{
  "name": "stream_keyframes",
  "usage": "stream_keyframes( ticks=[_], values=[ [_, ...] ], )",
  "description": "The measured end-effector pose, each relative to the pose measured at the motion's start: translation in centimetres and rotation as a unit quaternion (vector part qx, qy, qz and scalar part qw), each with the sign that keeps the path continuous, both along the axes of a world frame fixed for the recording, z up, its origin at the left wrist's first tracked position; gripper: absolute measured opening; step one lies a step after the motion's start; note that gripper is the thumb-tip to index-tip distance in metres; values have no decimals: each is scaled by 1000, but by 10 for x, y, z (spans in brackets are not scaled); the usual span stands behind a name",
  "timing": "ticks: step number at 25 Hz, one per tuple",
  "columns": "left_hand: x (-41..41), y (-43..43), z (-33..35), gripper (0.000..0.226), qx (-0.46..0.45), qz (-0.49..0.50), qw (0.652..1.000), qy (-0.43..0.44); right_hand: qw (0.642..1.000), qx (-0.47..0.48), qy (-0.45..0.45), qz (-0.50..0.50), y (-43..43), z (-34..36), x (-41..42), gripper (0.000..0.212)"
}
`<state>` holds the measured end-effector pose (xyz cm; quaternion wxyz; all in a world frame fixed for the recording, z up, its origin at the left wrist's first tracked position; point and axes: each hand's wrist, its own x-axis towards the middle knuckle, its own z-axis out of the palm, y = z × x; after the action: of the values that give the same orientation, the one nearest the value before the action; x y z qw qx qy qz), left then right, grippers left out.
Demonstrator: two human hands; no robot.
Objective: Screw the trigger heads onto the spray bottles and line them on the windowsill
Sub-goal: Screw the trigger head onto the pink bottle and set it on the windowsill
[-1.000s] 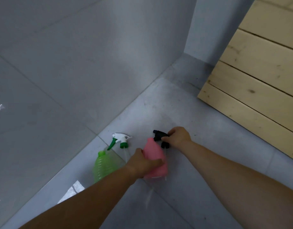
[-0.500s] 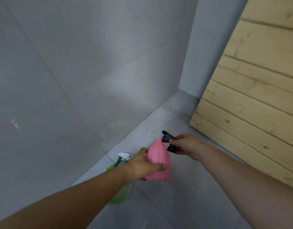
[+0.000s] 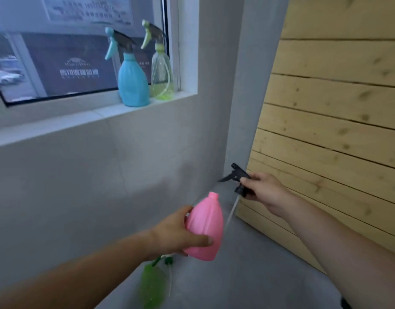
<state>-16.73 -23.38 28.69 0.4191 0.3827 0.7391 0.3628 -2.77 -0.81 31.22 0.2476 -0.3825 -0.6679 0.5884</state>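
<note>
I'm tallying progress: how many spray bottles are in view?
4: blue bottle and clear green bottle on the windowsill, pink bottle in the left hand, green bottle on the floor.

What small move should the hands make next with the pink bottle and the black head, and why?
Probably guide the dip tube into the open neck of the pink bottle. The left hand holds the bottle upright, and the right hand holds the black trigger head beside it, still unattached.
</note>
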Motion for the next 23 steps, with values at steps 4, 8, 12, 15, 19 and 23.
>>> stream_keyframes(
  ticks=[4, 8, 12, 15, 19, 23],
  values=[
    [10, -32, 13, 99, 23, -5, 998, 53, 989, 38, 132, -55, -24, 53, 27, 10],
    [14, -41, 11, 94, 28, -2, 999, 47, 974, 43, 210, -74, -38, 69, 41, 14],
    [14, -40, 5, 95, 31, -21, 997, 67, 969, 50, 230, -80, -42, 70, 42, 15],
    [15, -33, 3, 81, 47, -27, 997, 63, 972, 38, 219, -72, -39, 65, 40, 15],
    [20, -24, 4, 76, 83, -36, 995, 42, 983, -15, 181, 16, -54, 52, 31, 17],
    [21, -21, 10, 75, 112, -39, 993, 2, 986, -29, 127, 101, -68, 42, 22, 19]
  ],
)
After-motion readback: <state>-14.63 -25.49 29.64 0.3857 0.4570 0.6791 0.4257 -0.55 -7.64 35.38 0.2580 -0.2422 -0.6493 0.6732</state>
